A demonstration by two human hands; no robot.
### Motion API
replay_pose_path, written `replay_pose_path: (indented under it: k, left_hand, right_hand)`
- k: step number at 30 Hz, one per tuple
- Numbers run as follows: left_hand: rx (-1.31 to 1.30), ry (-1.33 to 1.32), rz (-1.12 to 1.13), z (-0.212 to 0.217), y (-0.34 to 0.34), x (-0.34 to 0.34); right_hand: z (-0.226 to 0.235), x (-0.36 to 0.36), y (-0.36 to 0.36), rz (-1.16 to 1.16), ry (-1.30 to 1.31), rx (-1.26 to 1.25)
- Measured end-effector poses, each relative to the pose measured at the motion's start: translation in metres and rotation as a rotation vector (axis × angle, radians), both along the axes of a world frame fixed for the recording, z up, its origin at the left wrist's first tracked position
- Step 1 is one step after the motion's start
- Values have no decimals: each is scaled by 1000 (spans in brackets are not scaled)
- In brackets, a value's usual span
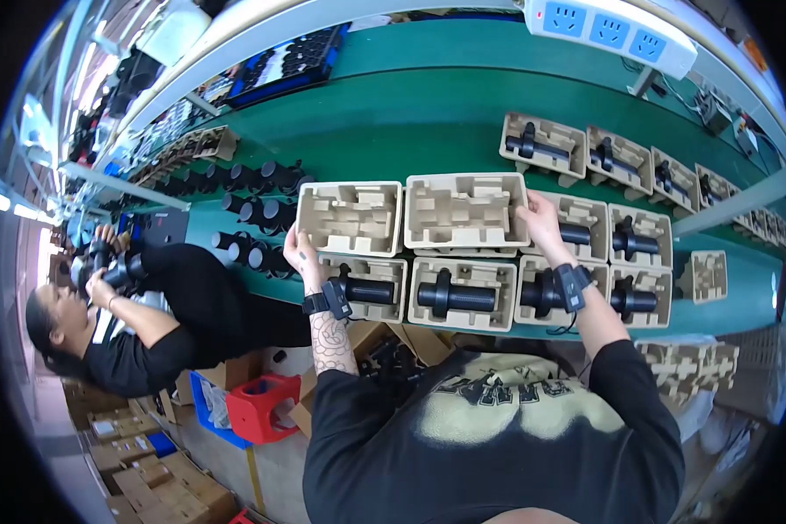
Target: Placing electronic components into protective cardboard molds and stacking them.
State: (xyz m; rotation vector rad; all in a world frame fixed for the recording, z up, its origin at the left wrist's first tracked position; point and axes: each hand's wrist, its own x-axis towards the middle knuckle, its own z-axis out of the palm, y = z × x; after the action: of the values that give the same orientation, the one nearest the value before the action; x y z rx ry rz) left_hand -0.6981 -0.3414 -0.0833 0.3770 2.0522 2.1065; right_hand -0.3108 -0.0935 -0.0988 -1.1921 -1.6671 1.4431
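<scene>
Two bare beige moulded-pulp trays sit side by side in front of me, a left tray (350,218) and a right tray (450,212). My left hand (305,255) grips the outer left edge of the left tray, its fingers partly hidden. At the outer right edge of the right tray, my right hand (543,225) is closed on the wall with the thumb inside. Just below them stand more pulp trays holding black cylindrical devices, such as one ribbed black device (458,297) in its tray (501,321).
Rows of black cylindrical parts (251,214) stand on the green bench (393,131) at left. Filled trays (541,147) line the right back. A co-worker (148,327) holds a black device at left. A power strip (610,35) hangs overhead; a red stool (262,406) stands below.
</scene>
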Motion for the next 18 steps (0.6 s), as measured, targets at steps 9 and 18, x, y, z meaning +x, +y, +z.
replay_pose_path:
  k: [9, 18]
  left_hand:
    - [-240, 354, 32, -58, 13, -13]
    - [-227, 93, 157, 14, -61, 26]
  right_hand:
    - [19, 21, -23, -79, -46, 63]
    - [18, 424, 78, -903, -933, 492]
